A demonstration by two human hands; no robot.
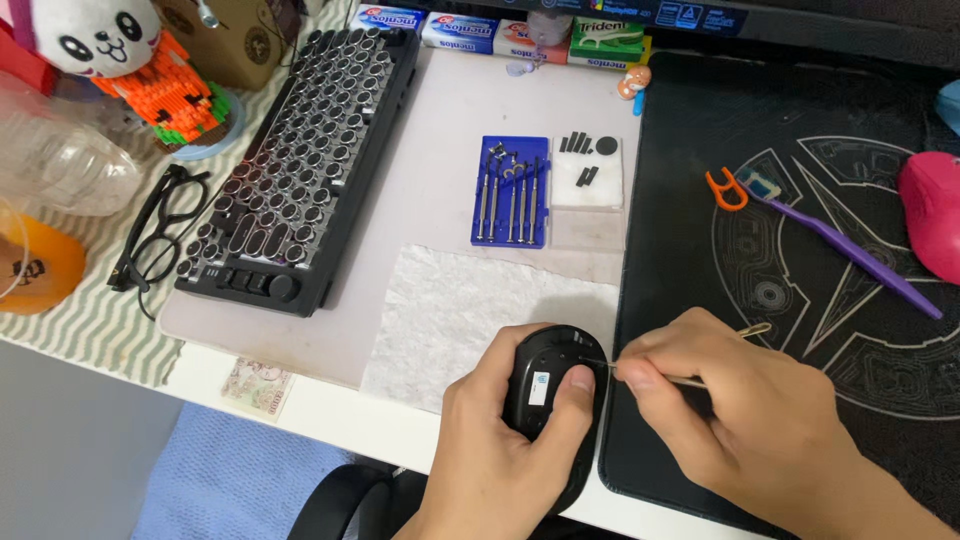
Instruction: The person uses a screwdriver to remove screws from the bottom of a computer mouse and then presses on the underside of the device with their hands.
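Black mouse (553, 385) upside down, lower centre, left hand (500, 440) fingers grasping it; right hand (740, 400) fingers pinching thin screwdriver (690, 380); white surface (330, 400), black mat (800, 200).

left hand (510, 440) cupped; right hand (740, 410) pinching

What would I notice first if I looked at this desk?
Right at the front, the left hand holds a black computer mouse upside down, while the right hand pokes a thin screwdriver into it. Behind them, a blue tray of tiny screwdrivers lies in the middle. To the left stands a black keyboard with round keys, with black glasses beside it.
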